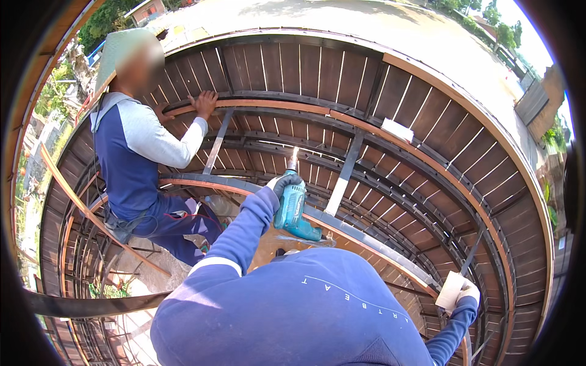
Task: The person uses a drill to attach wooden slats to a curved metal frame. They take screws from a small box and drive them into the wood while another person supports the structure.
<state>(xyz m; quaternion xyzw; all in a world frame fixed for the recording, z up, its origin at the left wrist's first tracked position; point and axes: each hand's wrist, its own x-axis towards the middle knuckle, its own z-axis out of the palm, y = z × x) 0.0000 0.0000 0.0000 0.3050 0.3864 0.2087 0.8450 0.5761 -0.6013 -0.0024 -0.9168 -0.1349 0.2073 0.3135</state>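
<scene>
At 10 o'clock a co-worker (pixel 129 165) in a blue and grey top lays one palm (pixel 206 105) on the upper curved rail (pixel 274 105); near the centre the left hand (pixel 285 182), gloved, is closed around the front of a teal drill (pixel 293 210), its tip toward 12 o'clock, before brown slats (pixel 311 64); to the drill's 2 o'clock a grey strut (pixel 345 172) spans the rails; farther out, a white box (pixel 397 130) rests on the upper rail; at 4 o'clock the right hand (pixel 469 291), gloved, fingers bent, grips a pale block (pixel 450 291) beside the lower rail (pixel 384 238).
</scene>
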